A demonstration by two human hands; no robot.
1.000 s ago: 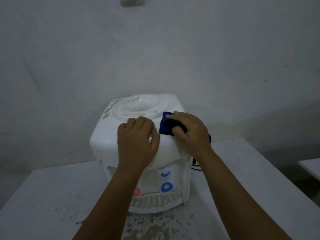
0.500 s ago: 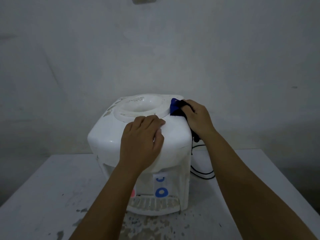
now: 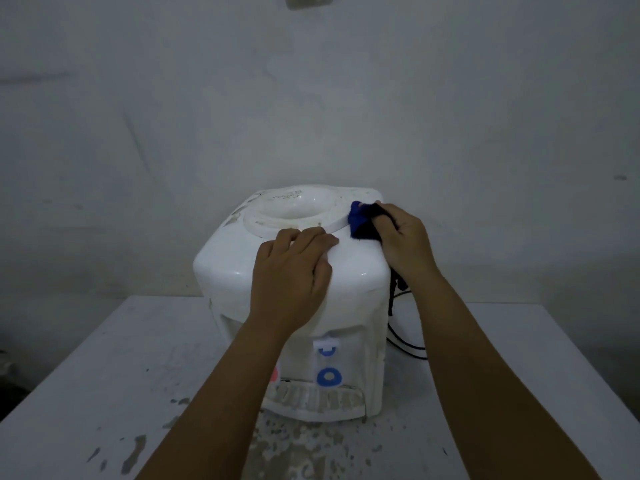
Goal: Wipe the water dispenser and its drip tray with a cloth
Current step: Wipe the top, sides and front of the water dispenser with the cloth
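The water dispenser [image 3: 242, 271] is smooth, rounded white plastic with a round dished top. On its front top, the left hand [image 3: 291, 275] rests with fingers bent. At its right top edge, the right hand [image 3: 405, 242] grips a bunched dark-blue cloth [image 3: 362, 221].

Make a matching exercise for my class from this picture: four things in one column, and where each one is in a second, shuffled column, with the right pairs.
Things:
1. cloth
2. left hand
3. drip tray
4. black cable

Places:
A. at the foot of the dispenser's front
B. flat on the dispenser's top front
C. on the table, right of the dispenser
D. gripped by the right hand at the top right corner

Pairs: 1-D, 2-B, 3-A, 4-C
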